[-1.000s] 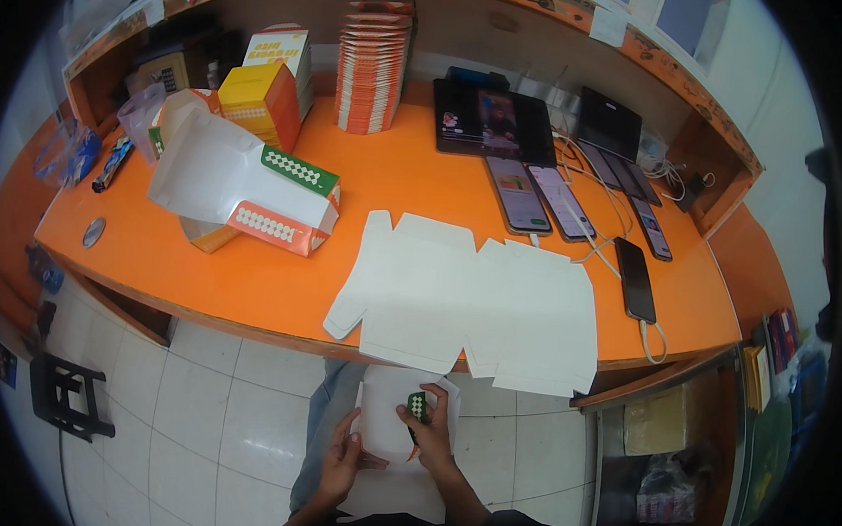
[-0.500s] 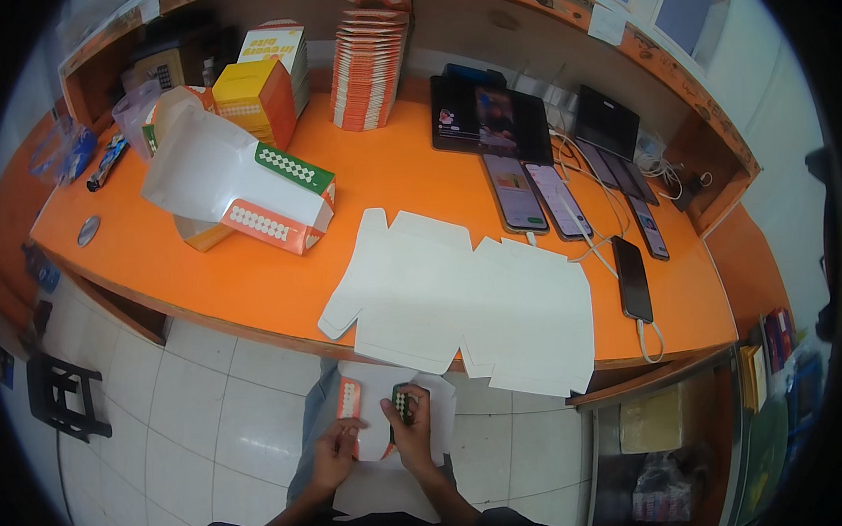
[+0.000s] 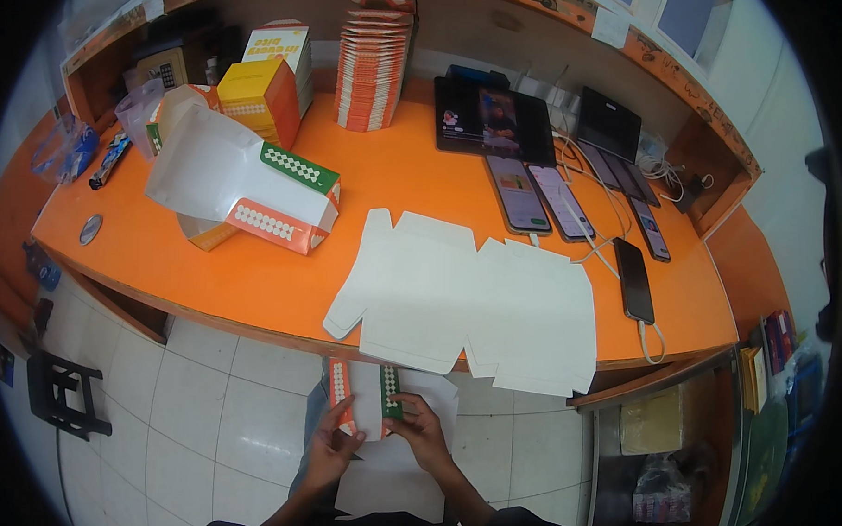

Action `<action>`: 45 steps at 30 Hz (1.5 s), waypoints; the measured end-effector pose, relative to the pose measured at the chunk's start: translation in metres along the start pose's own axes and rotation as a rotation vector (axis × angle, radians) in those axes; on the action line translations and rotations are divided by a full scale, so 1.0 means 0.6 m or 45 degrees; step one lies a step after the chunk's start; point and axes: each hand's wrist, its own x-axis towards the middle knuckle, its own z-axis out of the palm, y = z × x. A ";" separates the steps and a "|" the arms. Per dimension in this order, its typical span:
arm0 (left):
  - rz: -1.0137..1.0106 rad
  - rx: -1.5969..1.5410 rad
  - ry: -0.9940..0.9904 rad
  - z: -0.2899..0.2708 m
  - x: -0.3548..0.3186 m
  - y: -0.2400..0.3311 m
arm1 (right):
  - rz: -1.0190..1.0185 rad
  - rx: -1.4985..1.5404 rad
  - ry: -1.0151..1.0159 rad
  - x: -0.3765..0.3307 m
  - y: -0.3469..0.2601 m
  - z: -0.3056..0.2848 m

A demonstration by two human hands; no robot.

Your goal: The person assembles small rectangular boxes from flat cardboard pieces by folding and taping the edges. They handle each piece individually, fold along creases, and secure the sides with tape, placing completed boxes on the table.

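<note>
The left hand (image 3: 329, 445) and the right hand (image 3: 418, 430) are both holding a half-folded carton (image 3: 365, 415) low down, over the person's lap and just below the front edge of the orange counter (image 3: 371, 172). The left hand is gripping the carton's orange side flap (image 3: 339, 382), with its fingers closing on the lower end. The right hand is pinching the green side flap (image 3: 390, 385), and its fingers are curling around the lower part. The two flaps are standing up on each side of the white middle, and both are showing rows of pale dots. More white card (image 3: 387, 487) is spreading out below the hands, but I cannot tell if it is part of the same carton. A leg in blue jeans (image 3: 313, 438) is showing beside the left hand. On the counter, flat white carton sheets (image 3: 478, 293) are lying near the front and poking out over the edge. To the left, an open carton (image 3: 209, 168) with green and orange sides is resting near a yellow box (image 3: 248, 91). A tall stack of orange and white cartons (image 3: 370, 75) is standing at the back. To the right, a tablet (image 3: 453, 123) is leaning near some phones, and a black phone (image 3: 634, 279) is lying with a white cable (image 3: 660, 343) plugged in. A black stool (image 3: 64, 391) is standing on the tiled floor (image 3: 189, 401).
</note>
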 end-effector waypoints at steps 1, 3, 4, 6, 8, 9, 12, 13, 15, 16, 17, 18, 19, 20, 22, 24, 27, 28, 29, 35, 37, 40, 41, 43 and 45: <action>-0.063 -0.036 -0.025 0.001 0.001 0.005 | -0.001 -0.031 0.010 0.002 0.002 -0.002; -0.119 -0.066 -0.064 0.000 0.003 0.012 | 0.006 -0.054 0.025 0.004 0.008 -0.006; -0.142 -0.064 -0.071 -0.001 0.003 0.014 | 0.013 -0.045 0.028 0.006 0.010 -0.008; -0.220 -0.008 -0.060 -0.003 0.005 0.012 | 0.035 -0.032 0.022 0.009 0.013 -0.008; -0.184 -0.148 -0.024 -0.001 0.007 0.004 | 0.067 -0.020 0.008 0.010 0.013 -0.006; -0.180 -0.168 0.007 0.000 0.009 0.000 | 0.106 -0.017 -0.056 0.010 0.011 -0.005; -0.138 -0.163 0.032 -0.008 0.014 -0.011 | 0.172 -0.035 -0.204 0.007 -0.001 -0.003; -0.193 -0.169 0.010 -0.012 0.015 -0.014 | 0.160 -0.060 -0.224 0.006 -0.004 -0.001; -0.283 -0.097 0.003 -0.020 0.016 -0.016 | 0.158 -0.136 -0.247 0.005 -0.011 0.000; -0.211 -0.135 -0.016 -0.021 0.016 -0.017 | 0.169 -0.187 -0.251 0.005 -0.014 -0.001; -0.190 -0.134 -0.008 -0.021 0.016 -0.017 | 0.145 -0.237 -0.268 0.005 -0.016 -0.002; -0.130 -0.142 -0.011 -0.022 0.015 -0.016 | 0.168 -0.260 -0.260 0.006 -0.015 -0.002; -0.199 -0.110 0.000 -0.024 0.015 -0.014 | 0.155 -0.282 -0.264 0.007 -0.014 -0.003; -0.229 -0.086 0.000 -0.026 0.015 -0.012 | 0.134 -0.320 -0.266 0.008 -0.011 -0.003; -0.220 -0.032 0.009 -0.027 0.017 -0.007 | 0.071 -0.427 -0.237 0.009 -0.003 -0.003; -0.116 0.021 0.029 -0.026 0.020 -0.003 | 0.005 -0.522 -0.204 0.010 0.005 -0.004; 0.081 0.159 0.055 -0.024 0.025 0.003 | -0.074 -0.571 -0.166 0.012 0.012 -0.005; 0.062 0.206 0.054 -0.025 0.026 0.005 | -0.091 -0.554 -0.162 0.013 0.013 -0.006; 0.078 0.258 0.051 -0.025 0.026 0.007 | -0.110 -0.556 -0.150 0.013 0.014 -0.006; 0.162 0.358 0.024 -0.024 0.027 0.027 | -0.277 -0.683 -0.023 0.017 0.014 0.001; 0.183 0.399 0.028 -0.023 0.028 0.034 | -0.245 -0.621 0.007 0.019 0.014 0.004; 0.233 0.484 0.070 -0.025 0.031 0.043 | -0.282 -0.582 0.038 0.021 0.013 0.007; 0.264 0.495 0.102 -0.027 0.033 0.044 | -0.299 -0.575 0.048 0.021 0.013 0.008; 0.364 0.543 0.170 -0.030 0.038 0.043 | -0.326 -0.520 0.052 0.022 0.012 0.011; 0.503 0.621 0.245 -0.035 0.042 0.040 | -0.364 -0.500 0.042 0.024 0.011 0.013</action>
